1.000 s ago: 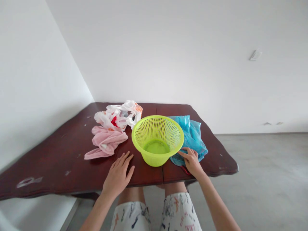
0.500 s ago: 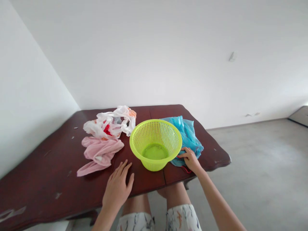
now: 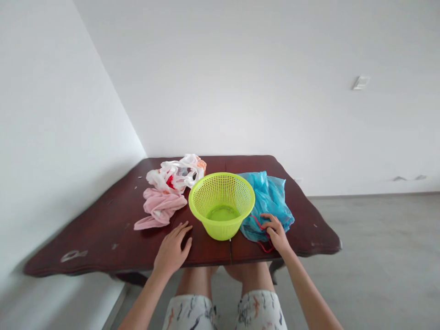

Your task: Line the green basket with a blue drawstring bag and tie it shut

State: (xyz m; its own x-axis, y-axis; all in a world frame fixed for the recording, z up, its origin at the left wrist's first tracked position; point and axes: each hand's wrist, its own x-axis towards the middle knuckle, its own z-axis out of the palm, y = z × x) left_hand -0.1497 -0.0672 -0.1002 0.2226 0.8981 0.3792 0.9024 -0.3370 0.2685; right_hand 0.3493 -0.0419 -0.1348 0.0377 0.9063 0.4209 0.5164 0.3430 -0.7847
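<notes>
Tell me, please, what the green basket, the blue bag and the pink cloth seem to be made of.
The green basket looks like molded plastic with a slight sheen: even color, regular holes. The blue bag seems thin plastic film, glossy and slightly see-through, with crisp creases. The pink cloth is probably soft, matte fabric, given its rounded folds; fiber unclear.

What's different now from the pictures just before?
The right hand shifted slightly right, away from the round lime-green plastic basket, over the crumpled blue plastic bag. More thin red string shows beside it; I can't tell if it's gripped. The left hand still rests on the dark reddish wooden table; basket, crumpled pink cloth and white plastic bags stayed put.
</notes>
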